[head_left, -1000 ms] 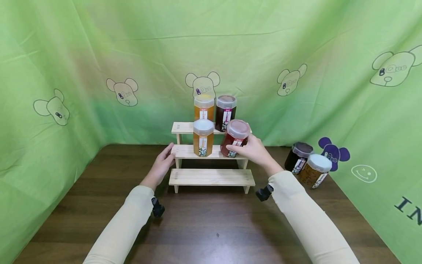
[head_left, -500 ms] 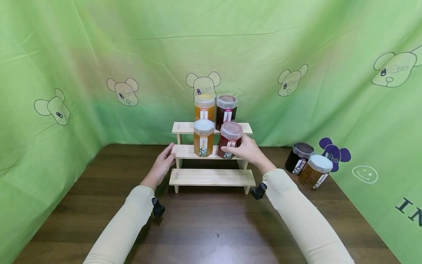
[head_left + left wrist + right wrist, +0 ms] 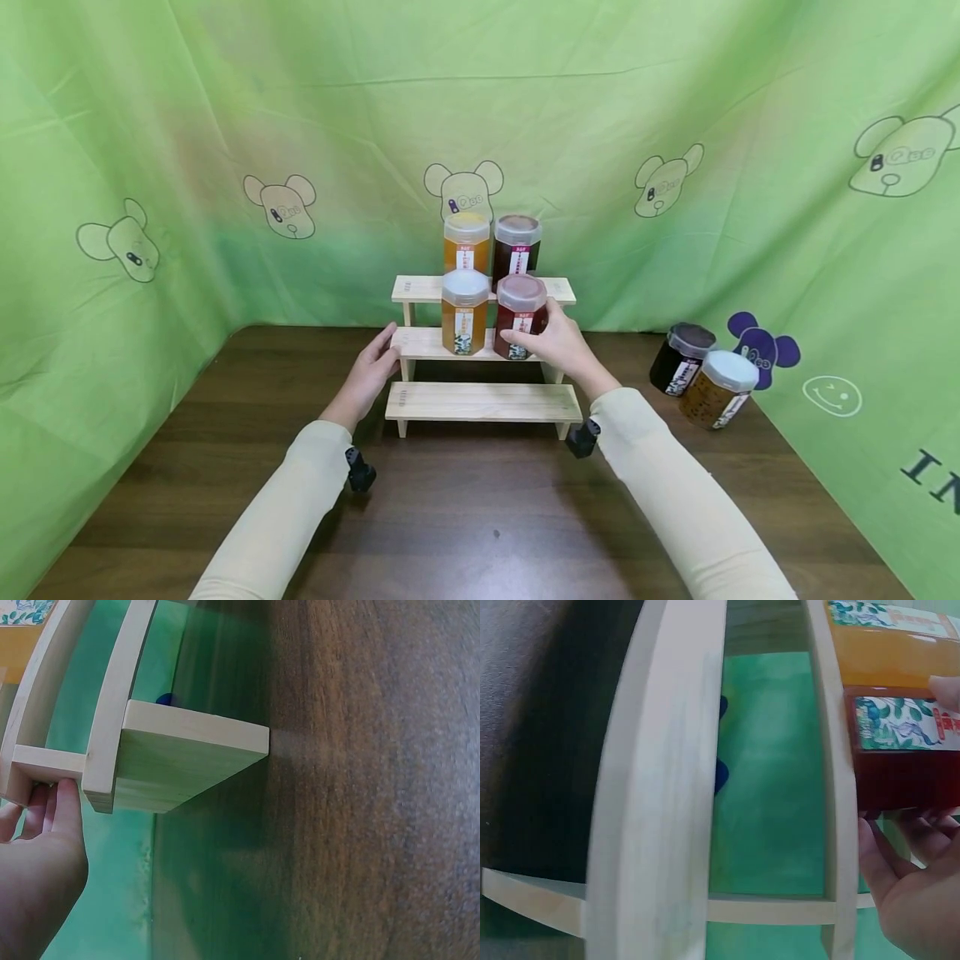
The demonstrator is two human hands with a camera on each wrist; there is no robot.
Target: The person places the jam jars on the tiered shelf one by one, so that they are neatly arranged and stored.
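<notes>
A three-tier wooden display stand [image 3: 483, 402] stands on the table. My left hand [image 3: 369, 371] grips the left end of its middle tier; in the left wrist view the fingertips [image 3: 67, 791] lie against the side support. My right hand [image 3: 561, 343] holds a jar of dark red jam [image 3: 521, 293] on the middle tier, thumb on its front, fingers along its right side. Close on its left sits an orange-yellow jar [image 3: 464, 312] with a whitish lid. The right wrist view shows the red jar's base [image 3: 907, 780] at the tier's edge, right beside the orange-yellow jar.
On the top tier stand a yellow-lidded orange jar [image 3: 467, 242] and a dark purple jar [image 3: 516, 242]. A black jar [image 3: 681, 358] and a brown speckled jar [image 3: 718, 390] stand on the table at right. Green printed cloth [image 3: 337, 125] hangs behind and at both sides.
My right hand has moved left with the red jar, bringing it upright beside the orange-yellow jar on the middle tier. The left hand stays at the stand's end.
</notes>
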